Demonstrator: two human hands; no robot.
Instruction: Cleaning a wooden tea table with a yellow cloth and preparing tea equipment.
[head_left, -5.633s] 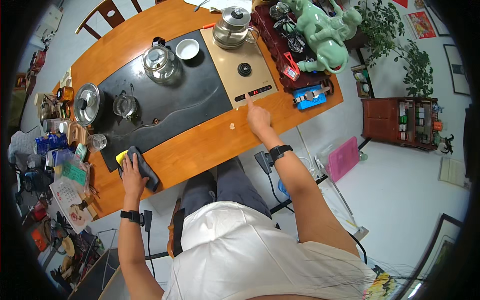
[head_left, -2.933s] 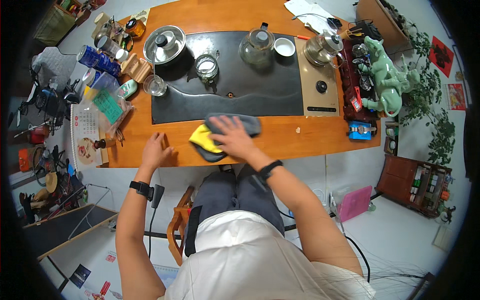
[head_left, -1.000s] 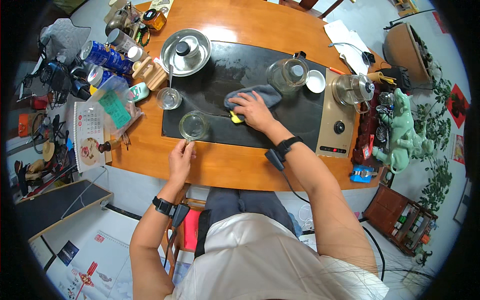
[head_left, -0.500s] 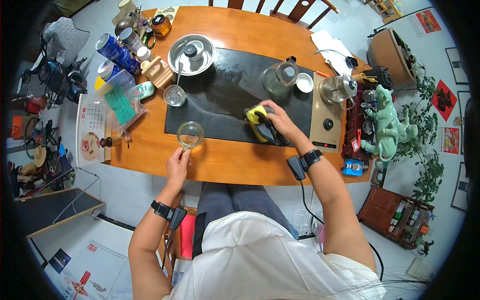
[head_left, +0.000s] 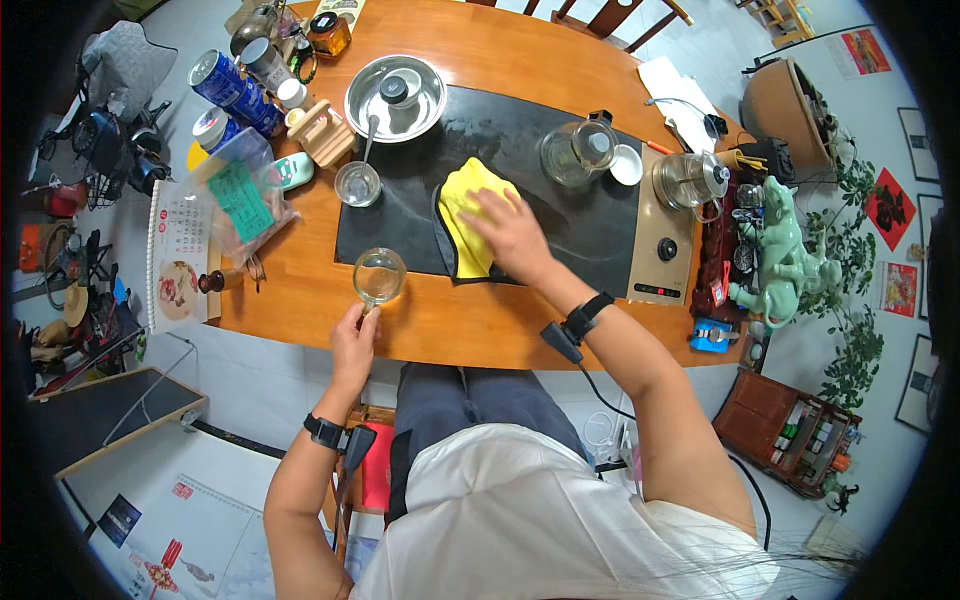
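My left hand (head_left: pixel 353 342), at the table's near edge, is closed on the handle of a small round clear glass cup (head_left: pixel 380 277), held over the wooden tabletop. My right hand (head_left: pixel 514 238) lies with spread fingers on a yellow cloth (head_left: pixel 470 192) with dark edging and a grey underside. The cloth is spread on the dark stone tea tray (head_left: pixel 400 235), near its front edge. A small glass bowl (head_left: pixel 357 184) with a spoon in it stands at the tray's left side. Further right is a glass pitcher (head_left: pixel 570 155) beside a small white lid (head_left: pixel 625 165).
A steel basin (head_left: pixel 425 118) holding a glass lid stands at the back left. Blue cans (head_left: pixel 245 100), a wooden holder (head_left: pixel 321 135) and a plastic bag (head_left: pixel 255 200) crowd the left side. To the right are a glass kettle (head_left: pixel 685 182) and a green figurine (head_left: pixel 780 250).
My right hand has moved left with the cloth, which was bunched and is now spread out with its yellow side up. The left hand keeps the glass cup in nearly the same place.
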